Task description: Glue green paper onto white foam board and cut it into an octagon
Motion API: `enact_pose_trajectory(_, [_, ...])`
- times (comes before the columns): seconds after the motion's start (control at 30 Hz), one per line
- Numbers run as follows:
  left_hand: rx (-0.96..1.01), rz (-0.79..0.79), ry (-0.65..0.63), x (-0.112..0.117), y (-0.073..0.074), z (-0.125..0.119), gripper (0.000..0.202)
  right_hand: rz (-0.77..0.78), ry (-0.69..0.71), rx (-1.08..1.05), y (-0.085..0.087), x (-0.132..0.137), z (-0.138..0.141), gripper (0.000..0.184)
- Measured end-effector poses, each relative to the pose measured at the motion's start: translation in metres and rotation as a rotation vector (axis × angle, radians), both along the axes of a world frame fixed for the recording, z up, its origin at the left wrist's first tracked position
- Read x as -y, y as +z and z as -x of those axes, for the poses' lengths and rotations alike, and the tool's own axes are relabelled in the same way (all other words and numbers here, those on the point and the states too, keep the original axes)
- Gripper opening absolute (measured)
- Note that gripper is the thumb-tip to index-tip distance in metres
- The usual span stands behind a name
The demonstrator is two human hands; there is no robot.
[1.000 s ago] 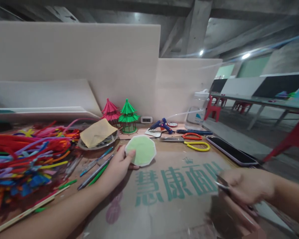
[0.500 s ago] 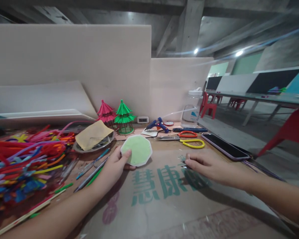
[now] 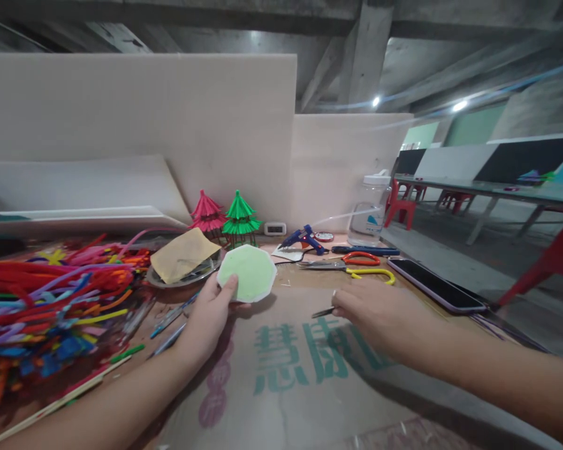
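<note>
My left hand (image 3: pixel 209 315) is closed on a pale green octagonal card (image 3: pixel 247 273) with a white edge, held tilted up above the cardboard sheet (image 3: pixel 286 375). My right hand (image 3: pixel 375 312) is closed on a thin metal tool (image 3: pixel 323 312), likely tweezers, whose tip points left just above the cardboard, a little right of the card. The two hands are apart.
A heap of coloured pipe cleaners (image 3: pixel 42 300) fills the left. A metal dish (image 3: pixel 181 275) under a tan cloth, pens (image 3: pixel 171 315), red and green paper pagodas (image 3: pixel 225 219), a glue gun (image 3: pixel 303 237), scissors (image 3: pixel 356 265), a phone (image 3: pixel 434 284) and a plastic jar (image 3: pixel 368 209) lie behind.
My right hand came up from the lower right and moved left toward the card with the metal tool. My left hand lifted the green card slightly up and left.
</note>
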State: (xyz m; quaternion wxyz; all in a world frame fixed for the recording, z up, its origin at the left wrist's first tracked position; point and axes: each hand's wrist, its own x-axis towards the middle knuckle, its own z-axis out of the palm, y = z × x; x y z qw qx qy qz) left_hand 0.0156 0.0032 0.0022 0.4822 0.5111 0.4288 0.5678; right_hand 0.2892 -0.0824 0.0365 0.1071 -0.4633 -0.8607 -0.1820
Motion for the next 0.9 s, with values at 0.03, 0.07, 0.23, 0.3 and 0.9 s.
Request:
enact_pose_trajectory(0.03, [0.000,-0.004,0.002,0.000,0.000,0.000,0.059,0.066,-0.060,-0.059,0.004,-0.002,0.003,0.018])
enact_pose_trajectory(0.07, [0.003,-0.005,0.005,0.001,0.000,-0.001,0.056,0.132,-0.123,-0.123,0.007,-0.005,0.007,0.021])
enact_pose_trajectory(0.23, [0.035,0.020,0.058,-0.001,-0.001,0.000,0.043,0.433,-0.182,-0.610,-0.009,-0.054,0.020,0.045])
enact_pose_trajectory(0.3, [0.046,0.045,0.095,-0.002,0.000,0.001,0.039,0.665,-0.031,-0.934,-0.020,-0.084,0.027,0.053])
enact_pose_trajectory(0.9, [-0.034,0.103,0.113,-0.004,0.004,-0.001,0.035,0.445,-0.248,-0.629,-0.014,-0.108,-0.043,0.053])
